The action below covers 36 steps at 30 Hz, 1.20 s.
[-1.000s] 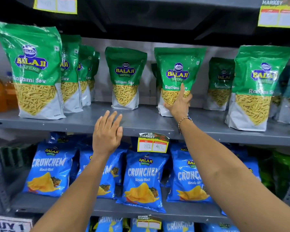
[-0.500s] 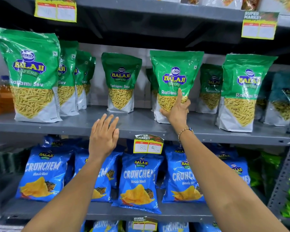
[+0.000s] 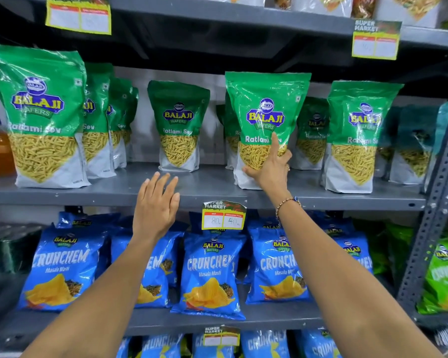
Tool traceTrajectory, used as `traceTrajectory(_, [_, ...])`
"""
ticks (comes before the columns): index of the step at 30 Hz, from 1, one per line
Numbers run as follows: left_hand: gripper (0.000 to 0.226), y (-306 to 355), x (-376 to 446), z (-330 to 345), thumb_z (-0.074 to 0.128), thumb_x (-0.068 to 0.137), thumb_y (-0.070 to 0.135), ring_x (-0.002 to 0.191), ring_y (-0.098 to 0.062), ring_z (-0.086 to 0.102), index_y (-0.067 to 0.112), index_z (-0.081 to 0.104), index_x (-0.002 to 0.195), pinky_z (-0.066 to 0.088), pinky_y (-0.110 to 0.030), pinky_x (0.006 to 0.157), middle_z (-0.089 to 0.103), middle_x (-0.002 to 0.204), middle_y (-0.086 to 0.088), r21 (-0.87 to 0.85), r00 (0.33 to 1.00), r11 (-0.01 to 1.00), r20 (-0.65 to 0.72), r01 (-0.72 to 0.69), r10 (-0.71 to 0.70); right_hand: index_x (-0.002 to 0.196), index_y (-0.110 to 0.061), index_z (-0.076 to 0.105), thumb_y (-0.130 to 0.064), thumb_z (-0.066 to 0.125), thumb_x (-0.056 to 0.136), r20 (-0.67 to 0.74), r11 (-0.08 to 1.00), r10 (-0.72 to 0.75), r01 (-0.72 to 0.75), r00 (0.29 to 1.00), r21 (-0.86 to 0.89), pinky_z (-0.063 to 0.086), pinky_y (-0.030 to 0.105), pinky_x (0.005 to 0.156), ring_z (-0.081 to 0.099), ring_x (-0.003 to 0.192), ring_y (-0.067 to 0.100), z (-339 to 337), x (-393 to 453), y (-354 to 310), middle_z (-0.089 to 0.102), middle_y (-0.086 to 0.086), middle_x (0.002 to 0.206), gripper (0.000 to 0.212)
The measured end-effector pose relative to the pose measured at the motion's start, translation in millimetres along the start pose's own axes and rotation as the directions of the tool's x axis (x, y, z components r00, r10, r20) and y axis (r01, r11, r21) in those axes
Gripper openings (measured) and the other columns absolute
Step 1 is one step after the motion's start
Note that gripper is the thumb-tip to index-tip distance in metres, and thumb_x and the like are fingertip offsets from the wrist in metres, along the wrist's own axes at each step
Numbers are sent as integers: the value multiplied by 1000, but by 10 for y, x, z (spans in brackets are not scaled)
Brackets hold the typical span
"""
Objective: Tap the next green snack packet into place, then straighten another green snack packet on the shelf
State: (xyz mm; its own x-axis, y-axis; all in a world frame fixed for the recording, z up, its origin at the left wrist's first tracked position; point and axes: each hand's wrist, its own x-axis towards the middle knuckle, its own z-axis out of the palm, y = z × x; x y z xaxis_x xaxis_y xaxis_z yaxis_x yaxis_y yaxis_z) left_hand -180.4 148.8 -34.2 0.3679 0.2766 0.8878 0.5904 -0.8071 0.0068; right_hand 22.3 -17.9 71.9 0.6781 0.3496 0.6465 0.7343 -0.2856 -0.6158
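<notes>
A: Head view first: where is the right hand (image 3: 270,167) now?

B: On the front of the green Ratlami Sev pouch (image 3: 267,117), forefinger straight up the face, thumb spread low to the left. It presses the pouch more than it grips it. The pouch stands at the front of the grey shelf (image 3: 212,188), clear of the pouch behind it (image 3: 312,135).

A: Changed in the last second?

B: Yes. It stood further back then; now it looms nearer the shelf edge, so it seems to be coming forward.

A: And the left hand (image 3: 157,206)?

B: Spread wide, holding nothing, hovering before the shelf lip as before, above the blue Crunchem packets (image 3: 210,275) and left of the price tag (image 3: 224,215).
</notes>
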Motion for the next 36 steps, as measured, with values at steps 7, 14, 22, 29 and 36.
traceTrajectory(7, [50, 4, 1, -15, 26, 102, 31, 133, -35, 41, 5, 55, 133, 18, -43, 115, 56, 133, -18, 1, 1000, 1000, 3, -5, 5, 148, -34, 6, -28, 83, 70, -5, 1000, 3, -3, 1000, -17, 44, 51, 96, 48, 110, 51, -56, -81, -36, 24, 24, 138, 110])
traceTrajectory(14, [49, 10, -1, -4, 27, 101, 31, 133, -35, 41, 5, 54, 133, 19, -45, 115, 56, 133, -18, -2, 1000, 1000, 4, -1, 1, 149, -34, 5, -31, 82, 71, -6, 1000, -17, 17, 1000, -21, 45, 52, 94, 48, 111, 50, -136, -167, -41, 24, 23, 138, 110])
traceTrajectory(22, [50, 15, 0, -33, 26, 102, 31, 133, -35, 41, 5, 54, 133, 19, -44, 115, 56, 133, -17, -2, 1000, 1000, 26, 12, -12, 150, -33, 5, -33, 81, 72, -36, 999, -42, 41, 998, -20, 45, 50, 93, 46, 115, 50, -156, -213, -34, 20, 25, 144, 109])
traceTrajectory(29, [49, -222, -14, -162, 28, 101, 31, 130, -34, 46, 5, 54, 134, 26, -45, 111, 56, 135, -15, -14, 998, 999, 41, 40, -39, 144, -21, 19, -46, 64, 83, -281, 968, -250, 236, 927, -85, 27, 61, 111, 11, 143, 46, -72, -334, -372, 12, 23, 154, 80])
traceTrajectory(36, [51, -1093, -149, -393, 30, 100, 35, 128, -37, 46, 4, 52, 135, 28, -51, 109, 53, 137, -19, 120, 994, 988, 28, 102, -106, 131, -4, 44, -13, 56, 87, -89, 844, -529, 534, 844, 54, 43, 40, 100, 41, 127, 35, 626, -317, -1068, 38, 19, 141, 46])
